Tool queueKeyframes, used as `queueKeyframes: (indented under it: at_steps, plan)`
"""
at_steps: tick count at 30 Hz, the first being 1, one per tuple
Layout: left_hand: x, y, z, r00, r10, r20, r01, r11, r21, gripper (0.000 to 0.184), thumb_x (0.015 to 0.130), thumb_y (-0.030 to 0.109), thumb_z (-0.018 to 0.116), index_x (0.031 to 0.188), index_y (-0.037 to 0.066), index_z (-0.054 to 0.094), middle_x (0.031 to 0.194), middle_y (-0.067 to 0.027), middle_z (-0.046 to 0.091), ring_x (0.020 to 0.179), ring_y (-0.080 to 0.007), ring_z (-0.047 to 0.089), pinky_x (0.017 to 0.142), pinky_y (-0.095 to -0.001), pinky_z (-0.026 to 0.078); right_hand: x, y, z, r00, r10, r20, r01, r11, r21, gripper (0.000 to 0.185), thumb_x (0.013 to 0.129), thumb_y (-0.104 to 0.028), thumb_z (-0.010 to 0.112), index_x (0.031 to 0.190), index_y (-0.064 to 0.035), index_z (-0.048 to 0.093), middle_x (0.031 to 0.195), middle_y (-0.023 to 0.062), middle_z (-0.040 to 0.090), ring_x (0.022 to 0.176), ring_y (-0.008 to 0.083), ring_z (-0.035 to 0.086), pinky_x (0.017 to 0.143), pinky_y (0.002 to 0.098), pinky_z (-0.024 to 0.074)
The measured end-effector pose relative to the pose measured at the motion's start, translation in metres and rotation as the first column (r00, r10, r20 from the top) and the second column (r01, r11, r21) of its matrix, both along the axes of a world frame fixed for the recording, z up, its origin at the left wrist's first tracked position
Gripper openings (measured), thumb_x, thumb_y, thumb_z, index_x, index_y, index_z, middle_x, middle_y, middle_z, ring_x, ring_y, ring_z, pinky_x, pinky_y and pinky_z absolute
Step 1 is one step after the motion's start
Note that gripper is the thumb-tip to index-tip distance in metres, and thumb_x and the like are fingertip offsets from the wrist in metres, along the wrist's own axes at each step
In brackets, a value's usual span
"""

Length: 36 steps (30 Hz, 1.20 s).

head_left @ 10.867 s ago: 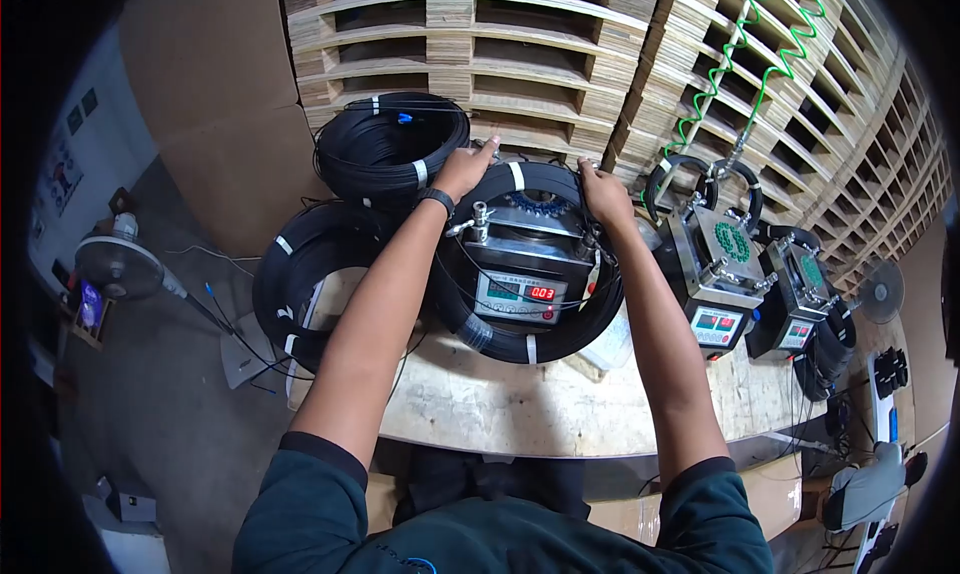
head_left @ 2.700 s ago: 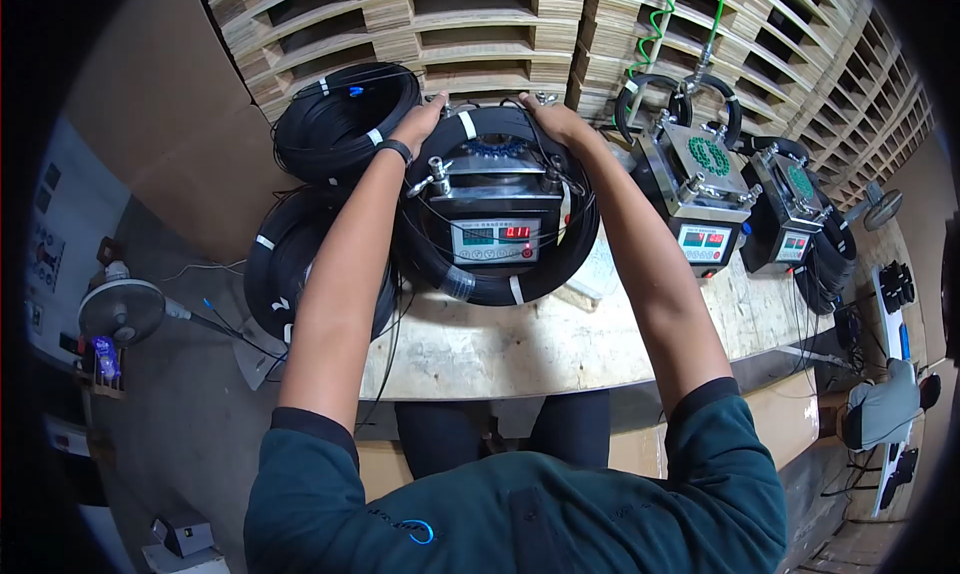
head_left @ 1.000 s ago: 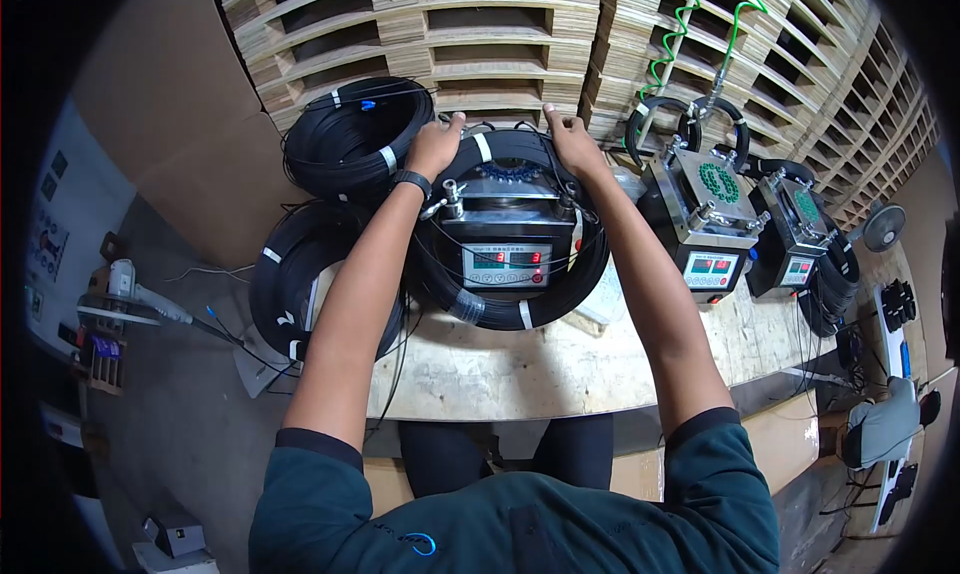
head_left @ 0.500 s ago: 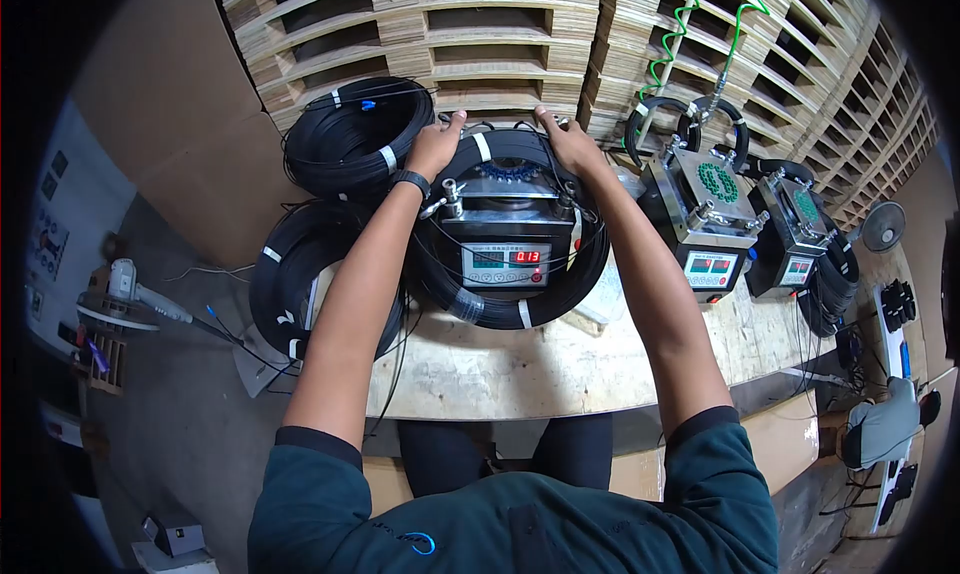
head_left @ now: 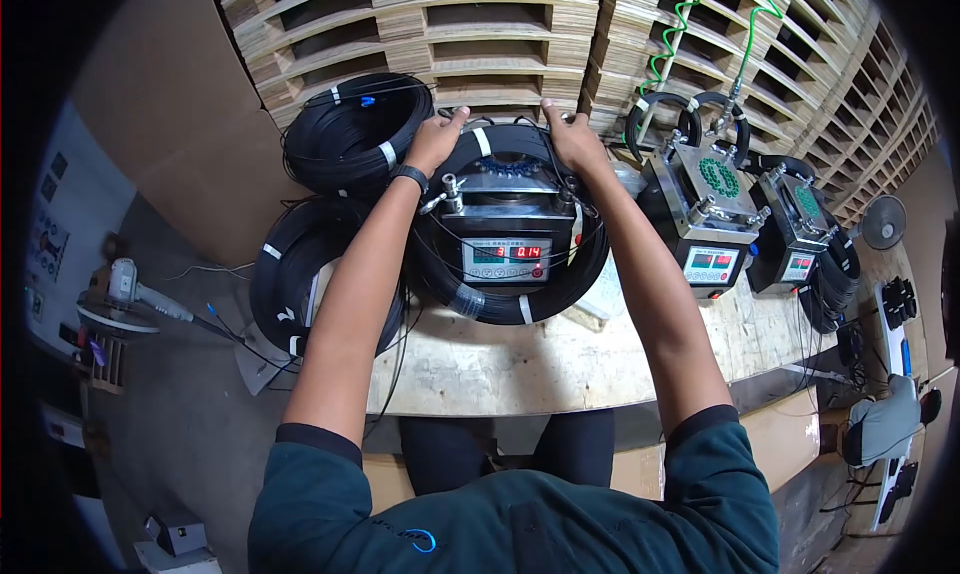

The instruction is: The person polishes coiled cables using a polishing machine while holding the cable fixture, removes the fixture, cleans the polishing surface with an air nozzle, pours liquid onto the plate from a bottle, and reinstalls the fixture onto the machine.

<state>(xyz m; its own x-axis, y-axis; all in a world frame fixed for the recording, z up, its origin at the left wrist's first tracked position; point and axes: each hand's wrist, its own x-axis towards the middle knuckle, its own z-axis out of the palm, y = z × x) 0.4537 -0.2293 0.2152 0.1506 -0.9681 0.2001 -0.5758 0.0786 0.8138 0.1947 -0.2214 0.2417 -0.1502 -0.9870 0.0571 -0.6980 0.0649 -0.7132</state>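
Note:
A large coil of black cable with white ties rings the front of a fibre polishing machine. Its red display reads 0.14, and blue-edged parts sit on its top. My left hand is at the machine's far left corner, fingers curled down and thumb raised. My right hand does likewise at the far right corner. Small bits of metal show by the fingers, but coil and hands hide what they grip. A metal clamp post stands at the near left corner.
More black cable coils lie on the left. Two similar machines with green rings on top stand on the right of the wooden table. Stacked pallets rise behind. A seated person is at far right.
The machine's red reading has gone from 0.13 to 0.14. Both hands stay at the far corners with only slight movement, the right thumb tipping a little to the right.

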Motion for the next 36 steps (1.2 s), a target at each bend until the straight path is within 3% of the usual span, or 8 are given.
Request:
queueKeyframes:
  at_steps: [10, 14, 22, 28, 30, 32, 33, 36]
  plan:
    - [0.000, -0.008, 0.001, 0.993, 0.036, 0.112, -0.048, 0.993, 0.109, 0.069, 0.092, 0.062, 0.053, 0.103, -0.003, 0.072, 0.110, -0.0297, 0.068, 0.110, -0.0420, 0.063, 0.094, -0.0439, 0.048, 0.000, -0.015, -0.006, 0.996, 0.086, 0.031, -0.087, 0.996, 0.027, 0.132, 0.076, -0.092, 0.035, 0.138, 0.0250, 0.031, 0.139, 0.0408, 0.044, 0.137, 0.0434, 0.043, 0.115, 0.0406, 0.0325]
    - [0.000, 0.004, -0.002, 0.987, 0.163, 0.011, -0.160, 0.977, -0.140, 0.059, 0.090, 0.053, 0.061, 0.115, 0.000, 0.067, 0.113, -0.0274, 0.067, 0.110, -0.0397, 0.064, 0.094, -0.0421, 0.049, -0.001, -0.008, -0.003, 0.988, 0.059, 0.139, -0.062, 0.998, 0.020, 0.129, 0.079, -0.089, 0.036, 0.136, 0.0265, 0.033, 0.138, 0.0426, 0.043, 0.137, 0.0437, 0.042, 0.114, 0.0401, 0.0317]
    - [0.011, -0.021, -0.025, 0.985, 0.028, -0.171, -0.071, 0.966, -0.250, 0.058, 0.089, 0.051, 0.065, 0.114, -0.002, 0.065, 0.112, -0.0263, 0.068, 0.107, -0.0389, 0.065, 0.092, -0.0413, 0.050, -0.001, -0.013, -0.016, 0.997, -0.044, 0.057, 0.047, 0.997, -0.058, 0.110, 0.084, -0.082, 0.039, 0.143, 0.0115, 0.033, 0.130, 0.0365, 0.055, 0.126, 0.0449, 0.053, 0.107, 0.0474, 0.0397]
    - [0.001, -0.005, -0.014, 0.982, 0.187, -0.019, -0.188, 0.979, -0.075, 0.061, 0.088, 0.053, 0.064, 0.114, -0.002, 0.065, 0.114, -0.0276, 0.067, 0.112, -0.0405, 0.063, 0.095, -0.0424, 0.049, -0.006, -0.023, -0.015, 0.997, 0.007, -0.081, -0.006, 1.000, 0.017, 0.114, 0.085, -0.080, 0.040, 0.143, 0.0169, 0.030, 0.132, 0.0396, 0.051, 0.128, 0.0441, 0.052, 0.109, 0.0449, 0.0396]
    - [0.007, -0.015, -0.016, 0.990, 0.137, -0.037, -0.137, 0.990, -0.012, 0.067, 0.087, 0.052, 0.065, 0.119, -0.008, 0.062, 0.118, -0.0304, 0.065, 0.116, -0.0402, 0.062, 0.097, -0.0411, 0.048, -0.006, -0.034, -0.022, 0.997, 0.074, -0.012, -0.074, 0.997, 0.017, 0.115, 0.085, -0.079, 0.044, 0.142, 0.0198, 0.030, 0.136, 0.0393, 0.048, 0.131, 0.0442, 0.049, 0.111, 0.0441, 0.0374]
    - [0.010, -0.018, -0.010, 0.998, 0.052, -0.044, -0.046, 0.991, 0.128, 0.067, 0.090, 0.053, 0.063, 0.107, -0.012, 0.065, 0.106, -0.0218, 0.070, 0.100, -0.0269, 0.066, 0.087, -0.0367, 0.050, -0.009, -0.050, -0.025, 0.999, 0.016, 0.047, -0.017, 0.999, 0.028, 0.115, 0.085, -0.077, 0.047, 0.138, 0.0234, 0.033, 0.139, 0.0378, 0.047, 0.134, 0.0419, 0.047, 0.112, 0.0424, 0.0363]
    - [0.011, -0.022, -0.008, 0.990, -0.011, -0.142, 0.040, 0.977, 0.207, 0.084, 0.089, 0.053, 0.064, 0.128, -0.021, 0.050, 0.131, -0.0367, 0.055, 0.122, -0.0390, 0.059, 0.098, -0.0399, 0.047, -0.016, -0.051, -0.021, 0.984, 0.085, 0.159, -0.109, 0.983, 0.147, 0.112, 0.085, -0.077, 0.047, 0.139, 0.0210, 0.036, 0.141, 0.0355, 0.047, 0.134, 0.0409, 0.047, 0.112, 0.0413, 0.0360]
    - [0.010, -0.037, -0.006, 0.975, -0.053, -0.218, 0.110, 0.959, 0.261, 0.081, 0.093, 0.062, 0.056, 0.125, -0.013, 0.057, 0.123, -0.0256, 0.063, 0.109, -0.0295, 0.062, 0.090, -0.0395, 0.049, -0.017, -0.062, -0.015, 0.939, 0.169, 0.299, -0.251, 0.933, 0.260, 0.102, 0.088, -0.075, 0.046, 0.145, 0.0093, 0.036, 0.146, 0.0297, 0.045, 0.134, 0.0394, 0.047, 0.110, 0.0482, 0.0344]
